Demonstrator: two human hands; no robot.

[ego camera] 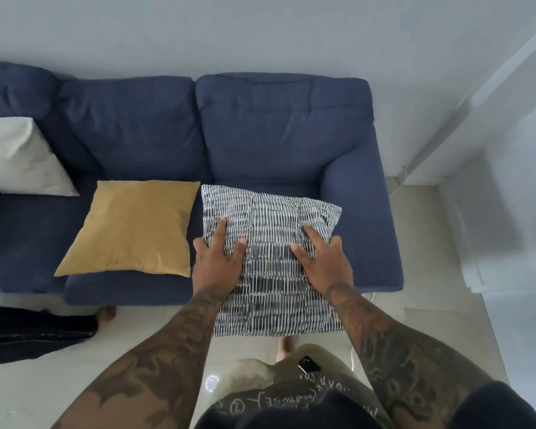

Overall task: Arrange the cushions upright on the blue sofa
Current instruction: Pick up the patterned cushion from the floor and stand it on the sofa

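Note:
A blue-and-white patterned cushion (270,230) is held over the right seat of the blue sofa (285,128), its near edge hanging past the seat front. My left hand (218,258) grips its left side, thumb on top. My right hand (324,260) grips its right side the same way. A yellow cushion (133,227) lies flat on the middle seat, just left of the patterned one. A white cushion (19,156) leans at the left edge of the view, partly cut off.
A second person's bare foot (106,315) and dark trouser leg (34,329) rest on the pale floor at the left, close to the sofa front. A white wall and column (492,119) stand to the right of the sofa arm (359,193).

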